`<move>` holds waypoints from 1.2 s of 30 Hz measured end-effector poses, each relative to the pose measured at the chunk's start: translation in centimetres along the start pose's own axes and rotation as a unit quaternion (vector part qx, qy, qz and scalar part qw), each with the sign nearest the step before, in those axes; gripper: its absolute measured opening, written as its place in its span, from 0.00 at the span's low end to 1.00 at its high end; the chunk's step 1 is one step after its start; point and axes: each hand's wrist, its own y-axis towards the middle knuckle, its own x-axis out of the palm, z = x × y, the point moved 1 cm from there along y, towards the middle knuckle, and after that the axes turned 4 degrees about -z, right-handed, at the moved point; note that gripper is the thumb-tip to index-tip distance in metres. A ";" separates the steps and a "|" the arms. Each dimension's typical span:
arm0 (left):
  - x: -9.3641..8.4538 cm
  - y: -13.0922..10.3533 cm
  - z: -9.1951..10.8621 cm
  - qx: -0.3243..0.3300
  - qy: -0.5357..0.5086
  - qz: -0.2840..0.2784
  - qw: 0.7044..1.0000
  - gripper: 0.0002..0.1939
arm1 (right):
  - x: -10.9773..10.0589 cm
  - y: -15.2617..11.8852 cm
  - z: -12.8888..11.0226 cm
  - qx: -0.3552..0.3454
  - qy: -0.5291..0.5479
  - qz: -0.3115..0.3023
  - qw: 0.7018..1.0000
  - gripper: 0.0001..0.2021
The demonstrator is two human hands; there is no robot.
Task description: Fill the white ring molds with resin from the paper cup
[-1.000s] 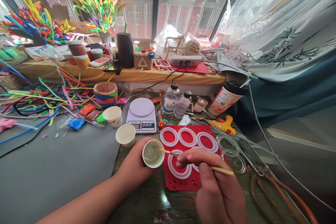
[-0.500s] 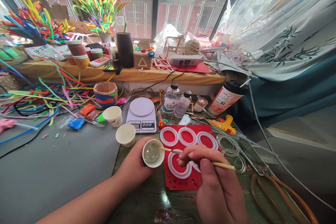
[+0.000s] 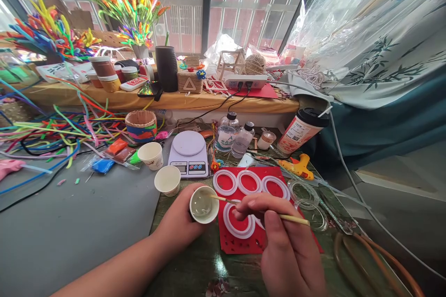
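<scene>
My left hand [image 3: 179, 220] is wrapped round a white paper cup [image 3: 199, 191] with clear, slightly bubbly liquid inside. The cup's mouth leans towards me. Between the fingers of my right hand [image 3: 284, 236] is a thin wooden stick [image 3: 296, 219], whose far tip dips into the cup over its right rim. Beneath the right hand, several white ring molds [image 3: 225, 182] lie on a red sheet [image 3: 240, 245]; the hand partly covers some of them. Two other paper cups [image 3: 167, 181] stand left of the held one.
A kitchen scale [image 3: 188, 144] stands behind the cups, with clear bottles [image 3: 242, 141] to its right. At right are a yellow glue gun [image 3: 298, 166], clear rings [image 3: 304, 194], brown-handled scissors [image 3: 362, 250] and a tilted drink cup [image 3: 302, 130]. Pipe cleaners [image 3: 69, 125] clutter the left.
The stick has shifted slightly left and down, its tip still in the cup. Both hands keep their grips, and the whole view has moved only a little.
</scene>
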 end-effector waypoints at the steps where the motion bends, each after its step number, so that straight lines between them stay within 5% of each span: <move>1: 0.0 0.0 -0.1 0.000 -0.002 0.000 1.000 0.26 | 0.1 0.0 0.1 0.005 0.006 -0.017 1.000 0.15; 6: 0.1 -0.1 -0.6 0.001 -0.006 0.001 1.000 0.27 | 0.1 0.1 0.3 -0.007 0.003 0.010 1.000 0.15; 10: 0.1 -0.1 -0.6 -0.010 -0.005 -0.010 1.000 0.26 | 0.1 0.2 0.4 0.025 0.025 -0.046 0.998 0.16; 14: 0.0 -0.1 -0.4 -0.013 -0.007 -0.014 1.000 0.26 | -0.1 0.2 0.4 0.011 0.004 0.006 1.000 0.15; 18: 0.1 -0.1 -0.4 -0.016 -0.010 -0.020 1.000 0.26 | 0.1 0.1 0.3 0.022 0.026 -0.036 0.999 0.15; 21: 0.2 -0.1 -0.4 -0.016 -0.008 -0.020 1.000 0.27 | 0.2 0.2 0.0 -0.008 0.009 0.006 1.000 0.14; 25: 0.2 -0.1 -0.3 -0.017 -0.017 -0.024 0.999 0.26 | 0.5 0.2 -0.3 0.009 0.022 -0.039 0.999 0.14; 30: 0.2 -0.1 0.1 -0.006 -0.033 -0.031 0.999 0.23 | -0.3 0.1 -0.2 0.028 -0.049 0.062 0.997 0.14; 34: 0.2 -0.1 0.0 -0.004 -0.036 -0.028 0.999 0.23 | -0.4 0.1 0.3 0.028 -0.001 -0.037 0.999 0.13; 36: 0.2 -0.1 -0.1 -0.001 -0.033 -0.026 0.999 0.23 | -0.5 0.2 0.2 0.034 -0.003 -0.010 0.999 0.13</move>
